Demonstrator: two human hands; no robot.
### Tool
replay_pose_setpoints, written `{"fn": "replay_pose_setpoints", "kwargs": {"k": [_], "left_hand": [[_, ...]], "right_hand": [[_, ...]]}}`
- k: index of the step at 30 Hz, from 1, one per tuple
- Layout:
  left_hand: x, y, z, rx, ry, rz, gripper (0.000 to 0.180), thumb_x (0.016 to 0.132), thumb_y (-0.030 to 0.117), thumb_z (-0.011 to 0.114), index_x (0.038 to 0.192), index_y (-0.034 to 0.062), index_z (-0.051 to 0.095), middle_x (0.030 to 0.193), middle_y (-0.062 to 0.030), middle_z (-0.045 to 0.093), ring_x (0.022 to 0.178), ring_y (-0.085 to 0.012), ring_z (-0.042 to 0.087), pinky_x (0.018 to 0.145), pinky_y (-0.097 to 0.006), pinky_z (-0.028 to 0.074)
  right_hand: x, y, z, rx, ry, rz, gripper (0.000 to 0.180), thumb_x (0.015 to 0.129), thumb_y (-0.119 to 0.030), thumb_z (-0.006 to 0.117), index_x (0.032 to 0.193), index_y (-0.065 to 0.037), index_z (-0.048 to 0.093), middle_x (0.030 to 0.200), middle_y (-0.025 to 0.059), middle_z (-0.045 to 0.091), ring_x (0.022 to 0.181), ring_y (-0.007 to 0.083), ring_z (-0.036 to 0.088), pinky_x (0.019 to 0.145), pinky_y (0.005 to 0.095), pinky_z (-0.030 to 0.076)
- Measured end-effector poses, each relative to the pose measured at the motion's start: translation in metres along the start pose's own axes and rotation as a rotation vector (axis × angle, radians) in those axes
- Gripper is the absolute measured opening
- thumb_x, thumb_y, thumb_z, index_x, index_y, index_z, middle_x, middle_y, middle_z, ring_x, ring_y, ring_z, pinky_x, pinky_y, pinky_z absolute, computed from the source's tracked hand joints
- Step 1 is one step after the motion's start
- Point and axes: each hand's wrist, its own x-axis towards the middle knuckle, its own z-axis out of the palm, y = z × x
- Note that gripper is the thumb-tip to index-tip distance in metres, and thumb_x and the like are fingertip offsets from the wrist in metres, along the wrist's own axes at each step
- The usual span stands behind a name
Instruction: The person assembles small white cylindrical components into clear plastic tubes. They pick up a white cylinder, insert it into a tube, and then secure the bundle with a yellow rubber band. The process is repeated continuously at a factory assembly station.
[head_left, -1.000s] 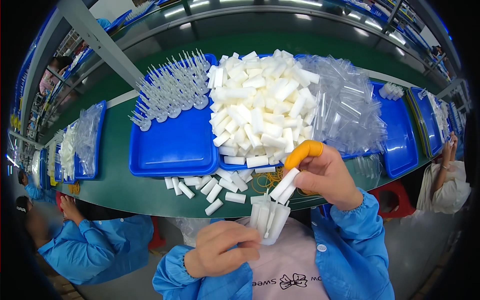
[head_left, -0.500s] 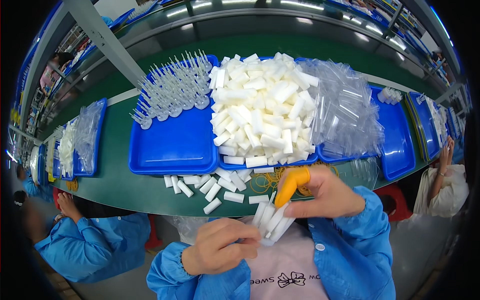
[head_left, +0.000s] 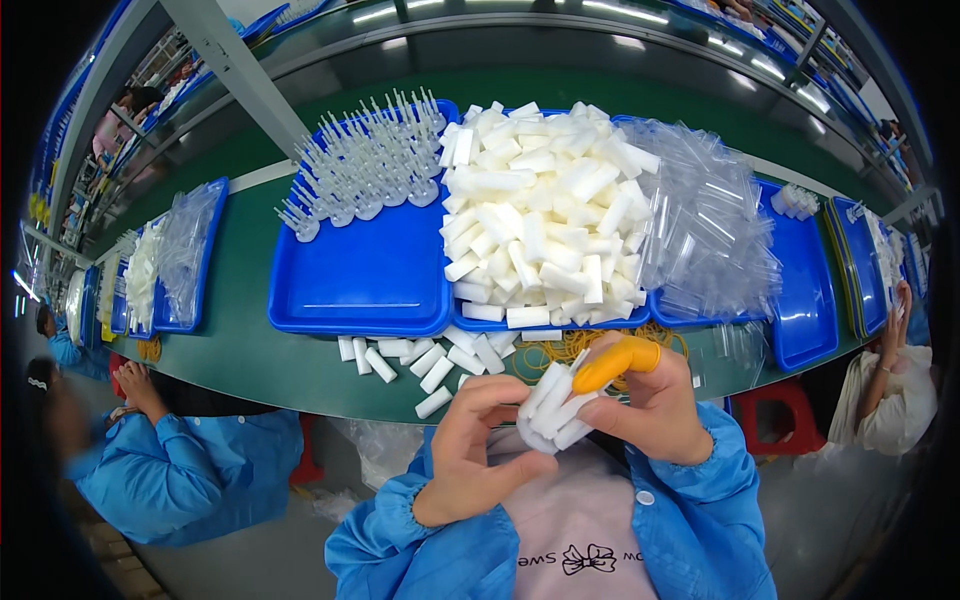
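Both my hands meet close to my chest around a small bundle of white foam sticks (head_left: pixel 553 405). My left hand (head_left: pixel 478 452) cups the bundle from below and the left. My right hand (head_left: pixel 648 408), with an orange finger cot (head_left: pixel 617 362) on the forefinger, presses the sticks from the right. Several loose white sticks (head_left: pixel 420 360) lie on the green table (head_left: pixel 235 340) just in front of my hands, beside a scatter of yellow rubber bands (head_left: pixel 560 348).
A blue tray (head_left: pixel 370 280) carries clear plastic pins (head_left: pixel 365 165) at its far end. To its right are a heap of white sticks (head_left: pixel 540 215) and clear bags (head_left: pixel 705 235) on another blue tray (head_left: pixel 805 300). Co-workers in blue sit at the left (head_left: pixel 175 470) and far right (head_left: pixel 895 385).
My right hand has come down from near the table edge to the bundle, and both hands now close round the sticks, which lie more sideways than before.
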Motion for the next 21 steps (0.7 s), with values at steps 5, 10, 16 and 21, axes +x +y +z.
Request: {"fn": "replay_pose_setpoints", "kwargs": {"k": [5,10,16,21], "left_hand": [[0.0,-0.01,-0.006,-0.168,0.06,-0.073,0.073,0.067,-0.001,0.079,0.129,0.0004,0.039,0.115,-0.0094,0.045,0.108,-0.0195,0.052,0.093,-0.033,0.045],[0.01,0.002,0.004,-0.469,0.031,-0.427,0.077,0.073,-0.005,0.071,0.138,-0.0001,0.029,0.122,-0.0089,0.045,0.115,-0.0191,0.048,0.096,-0.031,0.042],[0.009,-0.01,0.009,-0.648,-0.019,-0.57,0.075,0.076,-0.004,0.067,0.139,0.0017,0.027,0.132,-0.0095,0.043,0.121,-0.0181,0.044,0.1,-0.032,0.038],[0.007,-0.014,0.013,-0.656,0.069,-0.653,0.071,0.073,-0.005,0.067,0.134,0.0011,0.032,0.131,-0.0109,0.045,0.122,-0.0207,0.045,0.102,-0.035,0.037]], "right_hand": [[-0.004,-0.006,0.01,-0.601,0.192,-0.44,0.049,0.064,-0.023,0.081,0.105,-0.002,0.062,0.108,0.0108,0.056,0.098,0.0307,0.053,0.084,0.0412,0.042],[-0.006,-0.008,0.025,-0.797,0.126,-0.434,0.06,0.061,-0.029,0.079,0.11,0.0,0.06,0.115,0.0115,0.052,0.107,0.0314,0.05,0.094,0.0474,0.038],[-0.009,0.006,0.02,-0.974,0.065,-0.466,0.058,0.056,-0.021,0.076,0.109,-0.006,0.062,0.118,0.008,0.052,0.111,0.028,0.05,0.097,0.0495,0.037],[-0.01,0.006,0.006,-0.949,0.048,-0.471,0.054,0.059,-0.017,0.076,0.11,-0.008,0.062,0.119,0.0067,0.054,0.112,0.0288,0.05,0.098,0.0482,0.036]]}}
